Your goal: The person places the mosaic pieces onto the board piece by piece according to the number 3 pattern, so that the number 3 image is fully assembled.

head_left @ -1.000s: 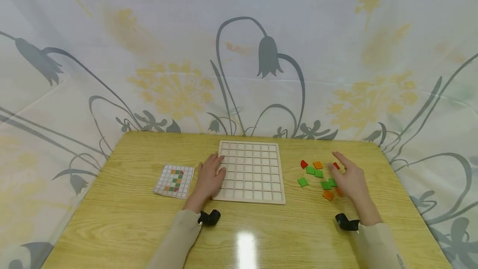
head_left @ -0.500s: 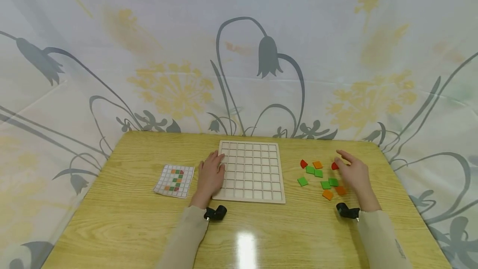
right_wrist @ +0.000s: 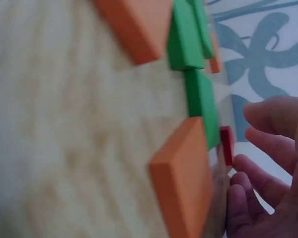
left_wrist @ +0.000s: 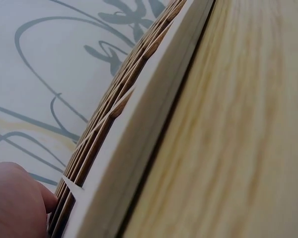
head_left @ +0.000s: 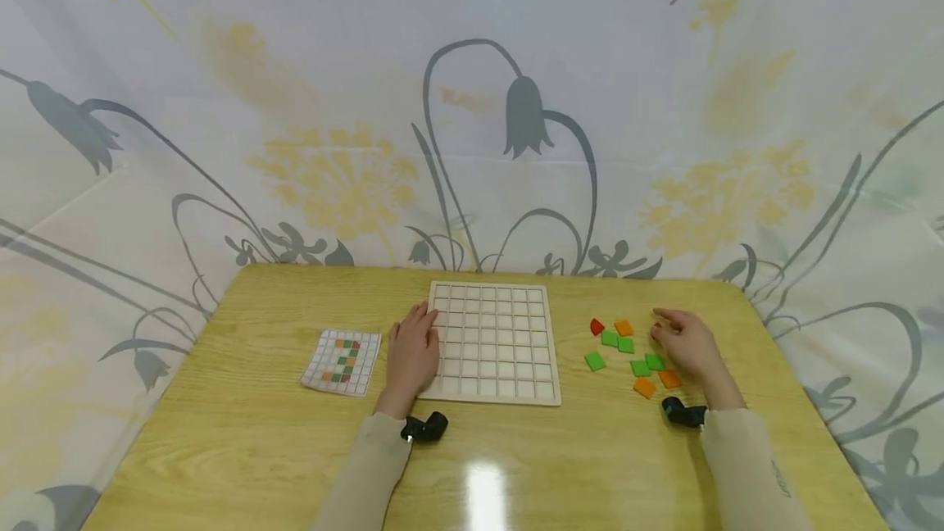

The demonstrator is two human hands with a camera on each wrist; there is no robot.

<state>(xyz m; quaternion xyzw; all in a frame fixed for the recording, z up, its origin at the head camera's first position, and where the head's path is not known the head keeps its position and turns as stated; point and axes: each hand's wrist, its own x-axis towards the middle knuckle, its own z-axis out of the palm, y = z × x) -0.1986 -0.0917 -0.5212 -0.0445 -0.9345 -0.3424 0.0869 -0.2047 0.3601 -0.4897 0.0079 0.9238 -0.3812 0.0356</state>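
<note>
My left hand (head_left: 413,355) rests along the left edge of a pale wooden grid board (head_left: 490,342), its fingertips over the rim. In the left wrist view, part of that hand (left_wrist: 17,203) lies beside the board's side wall (left_wrist: 134,134). At the right, my right hand (head_left: 689,344) reaches down with thumb and forefinger spread around a red quarter-round tile (right_wrist: 227,145), which the hand partly covers in the head view. The right wrist view has this tile on the table close by the fingertips. Green tiles (head_left: 640,368) and orange tiles (head_left: 644,388) lie just left of that hand.
A paper pattern card (head_left: 342,361) with a coloured grid lies left of the board. Another red quarter-round tile (head_left: 596,326) sits at the left of the loose tiles. A flower-printed cloth (head_left: 472,146) hangs behind the wooden table (head_left: 221,433).
My right hand has shifted slightly left over the red quarter-round tile, covering more of it; earlier it drew back and bared the tile. My left hand stays at the board's edge.
</note>
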